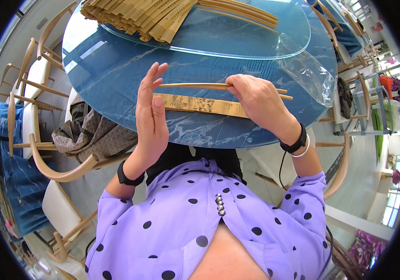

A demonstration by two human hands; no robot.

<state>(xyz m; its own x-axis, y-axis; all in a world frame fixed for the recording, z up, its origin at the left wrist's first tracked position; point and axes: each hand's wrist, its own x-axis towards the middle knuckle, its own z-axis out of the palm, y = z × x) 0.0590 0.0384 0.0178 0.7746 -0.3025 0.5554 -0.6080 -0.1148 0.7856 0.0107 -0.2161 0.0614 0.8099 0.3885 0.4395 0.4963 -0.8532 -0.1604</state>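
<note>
My right hand [263, 100] grips a pair of wooden chopsticks [190, 85], held level above the near part of the blue marbled table [111, 70]. Their thicker ends stick out past the right side of my fist, slightly uneven. At the opposite end, the tips meet the palm side of my left hand [152, 114], which stands upright with its fingers stretched out. Below the chopsticks lies a flat gold paper chopstick sleeve [200, 104] with dark print. Its left end is beside my left thumb, and my right hand covers its right end.
On the glass turntable [237, 53] sit a fanned pile of gold paper sleeves [137, 18] and a bunch of loose chopsticks [244, 15]. A crumpled clear plastic bag [309, 72] lies at the right. A brown patterned bag [90, 133] rests on a chair at the left.
</note>
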